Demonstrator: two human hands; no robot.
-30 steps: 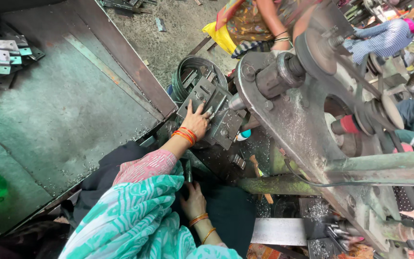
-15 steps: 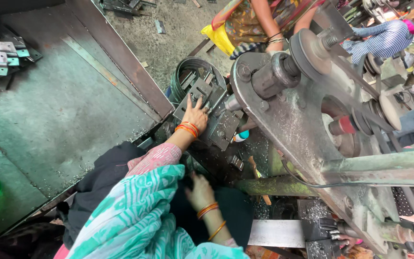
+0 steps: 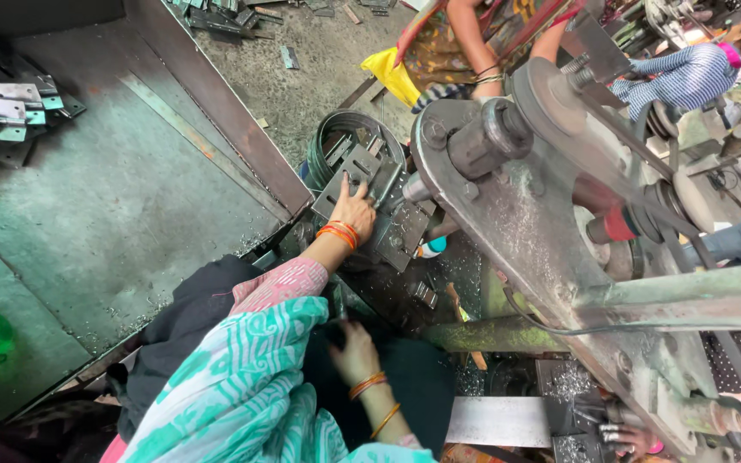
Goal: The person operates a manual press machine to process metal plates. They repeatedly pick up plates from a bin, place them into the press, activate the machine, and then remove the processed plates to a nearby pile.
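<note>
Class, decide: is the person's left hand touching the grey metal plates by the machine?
Touching. The head view shows the left hand lying flat on the grey metal plates, fingers spread.

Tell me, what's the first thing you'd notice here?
The big grey machine with round wheels fills the right side. Just left of it, the left hand with orange bangles presses on a stack of metal plates, while the right hand is lower down in the dark by the teal scarf. More plates lie top left on the green table.

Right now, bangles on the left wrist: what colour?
Orange-red bangles on the left hand; head view.
</note>
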